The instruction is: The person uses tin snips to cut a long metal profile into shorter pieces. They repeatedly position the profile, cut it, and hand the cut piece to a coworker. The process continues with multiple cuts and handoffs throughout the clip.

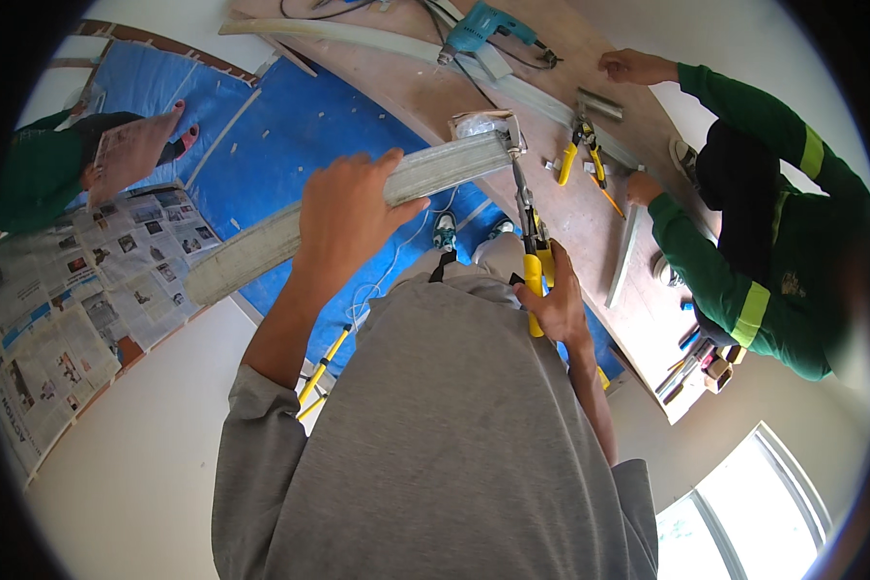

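Note:
My left hand [343, 217] is closed around a long grey metal stud [445, 166], thumb and fingers on its upper side. The stud slants from the lower left up to the middle of the view. My right hand [556, 302] grips tin snips with yellow handles [533, 266]. Their jaws point away from me and meet the stud's far right end. Whether the blades are closed on the metal is too small to tell. Beyond that end, a small open box with clear plastic [480, 124] sits on the wooden tabletop [590, 242].
A teal power drill [478, 29], another pair of yellow-handled snips [580, 150] and metal strips [626, 253] lie on the tabletop. A co-worker in green [783, 261] reaches over its right side. Another person stands far left. Blue sheeting [290, 126] and newspaper [97, 280] lie left.

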The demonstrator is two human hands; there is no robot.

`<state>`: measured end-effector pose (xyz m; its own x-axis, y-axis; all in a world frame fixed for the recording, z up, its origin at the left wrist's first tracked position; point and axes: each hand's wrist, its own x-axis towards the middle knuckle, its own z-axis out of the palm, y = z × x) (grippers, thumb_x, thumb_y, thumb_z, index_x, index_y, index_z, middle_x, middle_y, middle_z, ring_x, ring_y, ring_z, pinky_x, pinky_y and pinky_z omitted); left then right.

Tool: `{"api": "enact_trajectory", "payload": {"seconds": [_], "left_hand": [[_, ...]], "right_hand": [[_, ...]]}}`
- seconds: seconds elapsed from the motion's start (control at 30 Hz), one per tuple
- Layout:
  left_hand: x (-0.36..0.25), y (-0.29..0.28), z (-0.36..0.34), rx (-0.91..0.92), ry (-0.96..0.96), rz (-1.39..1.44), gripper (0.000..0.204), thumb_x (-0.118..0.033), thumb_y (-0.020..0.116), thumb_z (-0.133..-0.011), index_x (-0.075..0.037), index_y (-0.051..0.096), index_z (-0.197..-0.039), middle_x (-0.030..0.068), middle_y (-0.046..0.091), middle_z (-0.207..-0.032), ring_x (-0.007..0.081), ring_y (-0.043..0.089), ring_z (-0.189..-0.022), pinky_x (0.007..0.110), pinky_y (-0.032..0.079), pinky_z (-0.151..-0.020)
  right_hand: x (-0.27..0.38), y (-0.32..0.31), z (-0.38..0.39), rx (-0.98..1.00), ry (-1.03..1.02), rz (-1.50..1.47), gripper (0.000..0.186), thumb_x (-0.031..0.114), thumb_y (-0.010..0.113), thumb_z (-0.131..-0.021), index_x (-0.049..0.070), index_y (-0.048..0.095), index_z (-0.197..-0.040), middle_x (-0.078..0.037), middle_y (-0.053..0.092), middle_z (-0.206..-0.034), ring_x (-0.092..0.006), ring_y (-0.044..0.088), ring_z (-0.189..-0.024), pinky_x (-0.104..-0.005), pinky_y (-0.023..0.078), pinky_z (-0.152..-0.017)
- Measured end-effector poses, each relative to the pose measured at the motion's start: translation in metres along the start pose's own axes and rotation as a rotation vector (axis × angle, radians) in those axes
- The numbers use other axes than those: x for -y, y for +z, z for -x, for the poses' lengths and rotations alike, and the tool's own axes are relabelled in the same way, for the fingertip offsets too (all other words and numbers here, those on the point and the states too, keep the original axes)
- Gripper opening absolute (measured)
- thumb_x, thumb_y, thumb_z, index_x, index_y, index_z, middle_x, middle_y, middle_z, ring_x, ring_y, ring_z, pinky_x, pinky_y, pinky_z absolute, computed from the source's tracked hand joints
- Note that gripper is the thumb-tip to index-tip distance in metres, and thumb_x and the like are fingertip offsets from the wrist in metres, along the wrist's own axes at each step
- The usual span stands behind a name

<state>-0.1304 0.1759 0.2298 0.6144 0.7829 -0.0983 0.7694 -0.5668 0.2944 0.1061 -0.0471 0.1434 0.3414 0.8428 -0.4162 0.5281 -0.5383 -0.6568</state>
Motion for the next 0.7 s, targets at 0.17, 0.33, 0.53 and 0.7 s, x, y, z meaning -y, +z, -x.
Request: {"api": "enact_trajectory", "payload": {"seconds": [0.17,0.33,0.53,0.7], "left_hand": [[0.017,0.005,0.002,-0.137,0.067,0.184,0.066,-0.052,0.078,-0.084,-0.003,0.070,-0.128,0.0177,0.073,-0.093,0.0320,0.071,-0.079,0.042,0.055,-0.070],[0.034,0.005,0.010,0.095,-0.061,0.565,0.064,-0.050,0.069,-0.095,-0.001,0.066,-0.134,0.0178,0.071,-0.094,0.0282,0.066,-0.076,0.038,0.051,-0.069],[0.031,0.010,0.015,0.193,-0.025,0.680,0.055,-0.043,0.059,-0.104,0.002,0.064,-0.136,0.0160,0.068,-0.087,0.0218,0.057,-0.070,0.036,0.045,-0.065],[0.026,0.012,0.020,0.205,-0.024,0.777,0.055,-0.044,0.057,-0.105,0.002,0.065,-0.135,0.0155,0.068,-0.087,0.0194,0.056,-0.070,0.035,0.045,-0.064]], "right_hand": [[-0.007,0.000,-0.002,0.153,0.002,-0.282,0.095,0.028,0.078,-0.074,-0.007,0.035,-0.151,-0.025,0.057,-0.132,-0.0378,0.057,-0.126,-0.0436,0.042,-0.111],[-0.005,-0.008,0.001,0.304,-0.119,-0.466,0.091,0.022,0.070,-0.072,-0.002,0.035,-0.152,-0.019,0.056,-0.131,-0.0318,0.054,-0.128,-0.0445,0.039,-0.111],[0.016,-0.010,0.012,0.286,-0.142,-0.486,0.080,0.030,0.069,-0.071,0.000,0.044,-0.141,-0.013,0.053,-0.129,-0.0263,0.051,-0.120,-0.0417,0.038,-0.107],[0.030,-0.014,0.019,0.288,-0.146,-0.518,0.079,0.031,0.068,-0.067,0.001,0.046,-0.137,-0.011,0.054,-0.125,-0.0245,0.051,-0.113,-0.0397,0.040,-0.102]]}}
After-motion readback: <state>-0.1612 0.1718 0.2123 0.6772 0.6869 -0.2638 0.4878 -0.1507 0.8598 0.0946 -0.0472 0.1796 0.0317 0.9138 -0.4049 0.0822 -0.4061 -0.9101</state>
